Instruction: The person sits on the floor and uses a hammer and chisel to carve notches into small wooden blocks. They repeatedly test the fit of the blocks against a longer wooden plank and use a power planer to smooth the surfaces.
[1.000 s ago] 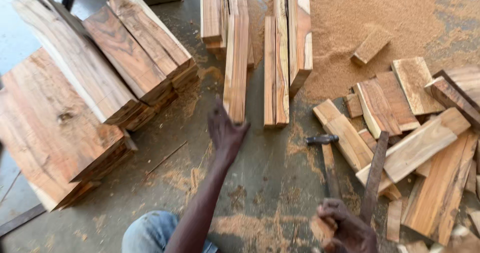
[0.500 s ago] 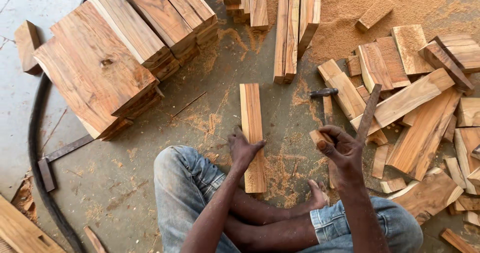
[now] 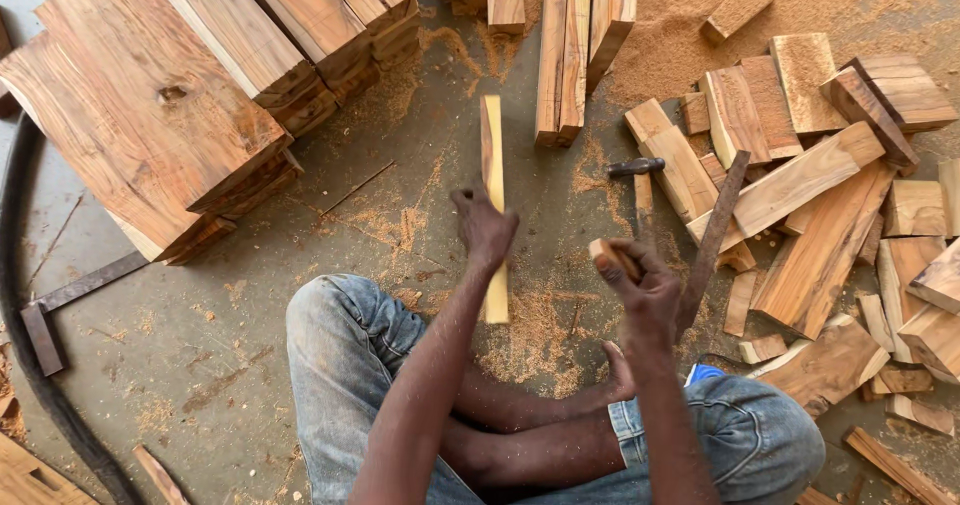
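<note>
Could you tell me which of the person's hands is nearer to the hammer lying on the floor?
The right. The right hand holds a wooden handle just below the hammer, while the left hand grips the narrow plank farther off, to the hammer's left.

1. wood strip (image 3: 493, 195): a second ago among the strips standing on the floor ahead; half a second ago lying flat by the knee; now turned on its narrow edge.
2. left hand (image 3: 484, 227): from reaching far forward to gripping the strip mid-length.
3. right hand (image 3: 640, 283): raised from the lower edge, closed on a wooden handle (image 3: 612, 257).
</note>
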